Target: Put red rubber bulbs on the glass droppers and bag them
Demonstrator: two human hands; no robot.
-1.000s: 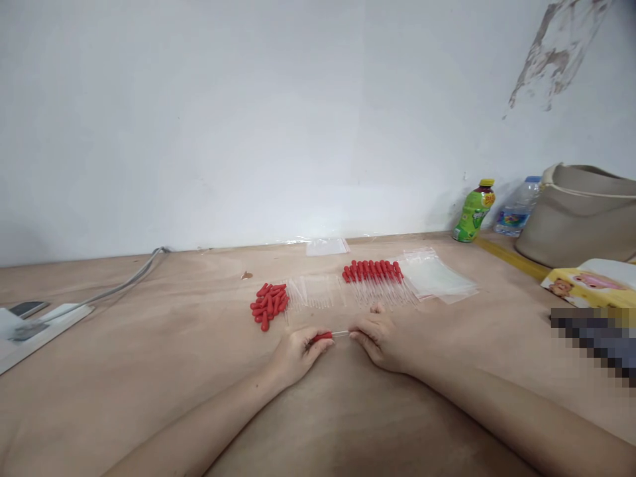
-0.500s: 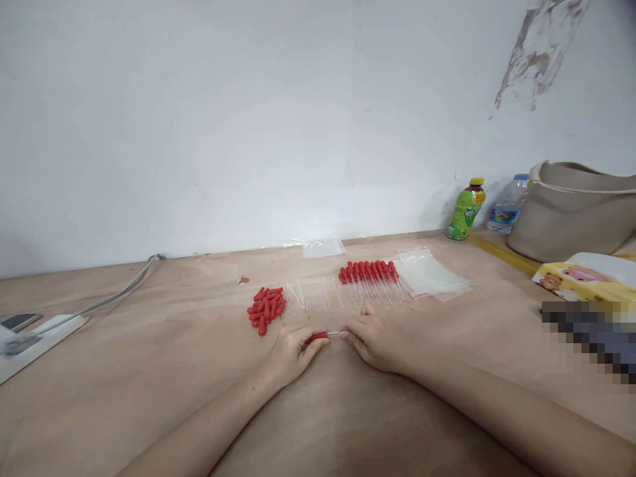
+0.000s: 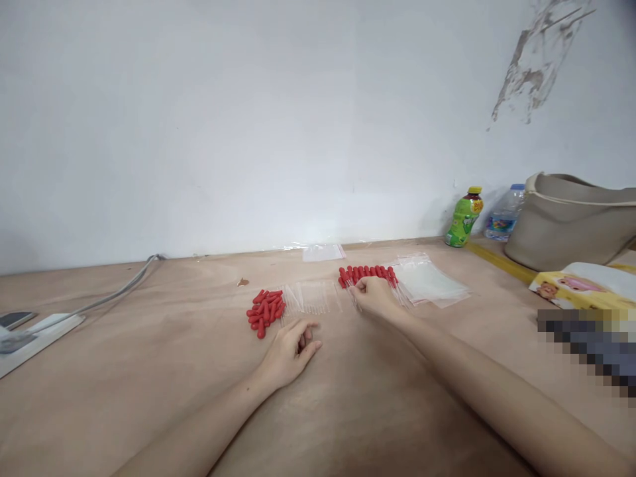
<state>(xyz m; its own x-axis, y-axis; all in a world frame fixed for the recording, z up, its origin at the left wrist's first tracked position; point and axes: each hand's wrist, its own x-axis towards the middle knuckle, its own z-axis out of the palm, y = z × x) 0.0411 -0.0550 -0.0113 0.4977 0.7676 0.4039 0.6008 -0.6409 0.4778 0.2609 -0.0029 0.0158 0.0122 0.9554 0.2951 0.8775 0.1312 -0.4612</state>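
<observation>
My left hand (image 3: 288, 350) rests on the table with thumb and fingers apart, holding nothing. Right of it and farther back, my right hand (image 3: 376, 297) pinches a dropper at the left end of a row of finished droppers (image 3: 370, 272), which have red bulbs and clear thin tubes. The hand covers part of that row. Loose red rubber bulbs (image 3: 267, 310) lie in a heap beyond my left hand. Beside the heap, clear glass tubes (image 3: 309, 298) are laid out side by side.
Clear zip bags (image 3: 431, 281) lie right of the droppers, and another small bag (image 3: 323, 252) is by the wall. At the back right stand a green drink bottle (image 3: 464, 218), a water bottle (image 3: 503, 215) and a beige bin (image 3: 566, 225). A cable (image 3: 119, 289) runs at left.
My left hand has let go of the red bulb and its fingers have opened. My right hand has carried the dropper away from it, up to the row of droppers.
</observation>
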